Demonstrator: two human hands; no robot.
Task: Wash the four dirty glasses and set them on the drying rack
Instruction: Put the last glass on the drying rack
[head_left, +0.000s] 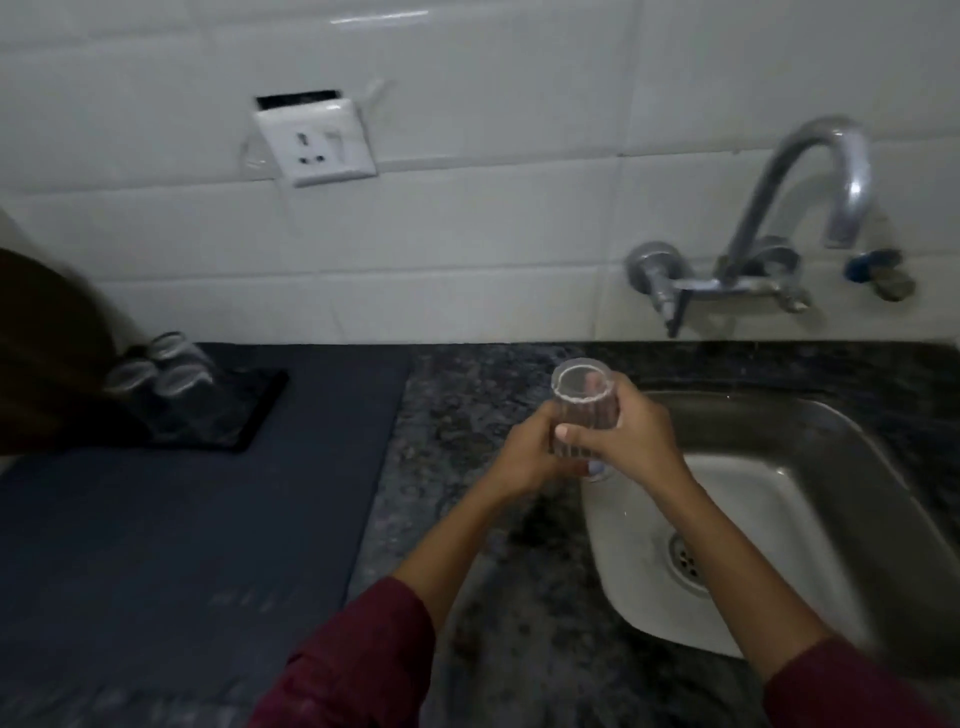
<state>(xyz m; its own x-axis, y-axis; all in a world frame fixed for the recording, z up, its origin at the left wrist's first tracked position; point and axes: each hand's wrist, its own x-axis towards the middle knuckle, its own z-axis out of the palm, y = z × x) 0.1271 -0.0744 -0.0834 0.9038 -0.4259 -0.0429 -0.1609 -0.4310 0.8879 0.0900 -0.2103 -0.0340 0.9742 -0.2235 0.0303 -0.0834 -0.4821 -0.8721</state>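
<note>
Nearest to me, two dark red sleeves (358, 660) reach forward over the speckled stone surface (457, 415), toward the left rim of the steel sink (841, 467), my landmark for everything here. The basin holds no dishes that I can see; only its drain (688, 560) shows at the bottom, toward the near side.

Just over the sink's left rim I have both hands on one clear ribbed glass (584, 410). It is held mouth-up, tilted a little, and looks empty. My left hand (530, 454) wraps its lower part from the left, grip clamped around the base; my right hand (631, 436) closes on it from the right, thumb (571, 433) pressed across the front wall (so both grips are shut on the same glass).

Well to the left of the sink a dark grey mat (182, 545) covers the surface. At its far left sits a black tray (249, 415) serving as the drying rack, and on it stand three glasses (156, 374), upside down and clustered touching one another. They are blurred, so I cannot tell whether they are wet.

Behind the sink, on the white tiled wall (467, 249), the curved chrome tap (810, 182) arches above the basin's far side. No water runs from it. Further left along the wall hangs a white socket plate (317, 143), tilted.
</note>
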